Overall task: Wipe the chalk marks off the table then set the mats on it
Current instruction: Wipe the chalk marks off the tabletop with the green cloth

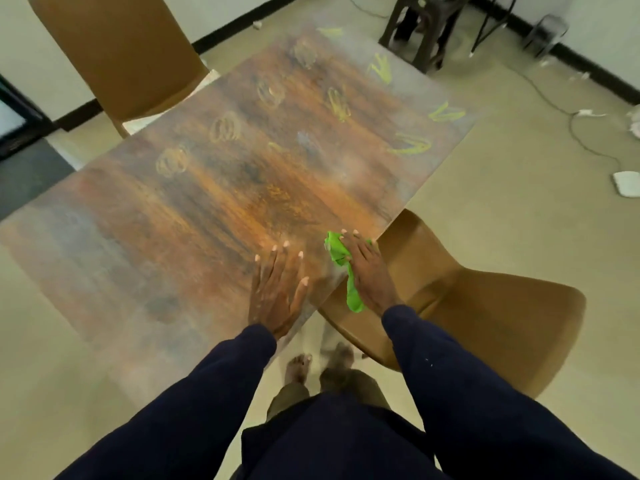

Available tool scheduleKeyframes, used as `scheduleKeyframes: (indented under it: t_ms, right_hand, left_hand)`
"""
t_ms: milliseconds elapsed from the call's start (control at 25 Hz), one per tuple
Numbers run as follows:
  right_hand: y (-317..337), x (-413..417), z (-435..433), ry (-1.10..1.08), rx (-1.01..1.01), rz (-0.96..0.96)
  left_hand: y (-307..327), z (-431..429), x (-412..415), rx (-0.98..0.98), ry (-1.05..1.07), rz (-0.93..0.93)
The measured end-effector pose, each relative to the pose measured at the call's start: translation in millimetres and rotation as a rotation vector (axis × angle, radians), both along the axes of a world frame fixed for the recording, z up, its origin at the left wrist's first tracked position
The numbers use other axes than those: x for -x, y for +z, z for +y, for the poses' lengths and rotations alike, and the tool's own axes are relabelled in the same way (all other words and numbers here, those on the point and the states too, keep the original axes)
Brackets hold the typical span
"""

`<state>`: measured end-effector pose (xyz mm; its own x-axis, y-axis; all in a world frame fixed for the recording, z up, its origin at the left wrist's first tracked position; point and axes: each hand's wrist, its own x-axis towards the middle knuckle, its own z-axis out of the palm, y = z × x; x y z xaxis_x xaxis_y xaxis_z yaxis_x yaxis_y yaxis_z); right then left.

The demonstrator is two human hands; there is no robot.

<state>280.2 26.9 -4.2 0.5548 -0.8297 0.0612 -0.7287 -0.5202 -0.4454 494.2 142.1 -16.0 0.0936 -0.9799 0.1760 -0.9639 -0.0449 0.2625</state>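
Wiping's barely begun, I'd say. The chalk marks sit at the far end and along the right edge of the tabletop, well apart from the green cloth. The right hand presses the cloth flat at the near right corner, fingers straight and close together on top. The left hand lies flat beside it, fingers spread. Best bet: long overlapping strokes out toward those scribbles, with palm weight on the cloth.
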Motion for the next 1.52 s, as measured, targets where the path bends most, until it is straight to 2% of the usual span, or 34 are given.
scheduleKeyframes:
  t_ms: [200,440,640,840,1040,1200,1520]
  right_hand:
    - [57.8,103.3,44.4,-0.126,0.05,-0.007]
    - [118.4,238.3,64.2,-0.253,0.089,-0.149]
    - [137.9,386.4,73.1,-0.279,0.118,-0.15]
    - [142.6,504.2,76.7,-0.288,0.099,-0.145]
    - [148.0,584.3,38.7,-0.339,0.062,-0.142]
    - [146.3,636.5,-24.4,-0.332,0.035,-0.142]
    - [145.4,697.4,-185.4,-0.212,-0.057,-0.133]
  left_hand:
    - [56.3,-13.4,65.5,-0.028,-0.235,0.056]
    - [105.2,-33.2,204.2,0.099,-0.382,0.133]
    - [111.1,-29.6,346.6,0.164,-0.436,0.129]
    - [103.8,-29.5,456.2,0.082,-0.427,0.063]
    - [101.5,-76.4,534.1,0.084,-0.431,0.081]
    - [91.4,-139.8,595.8,0.124,-0.445,0.075]
    - [98.7,-274.6,654.8,0.16,-0.264,0.179]
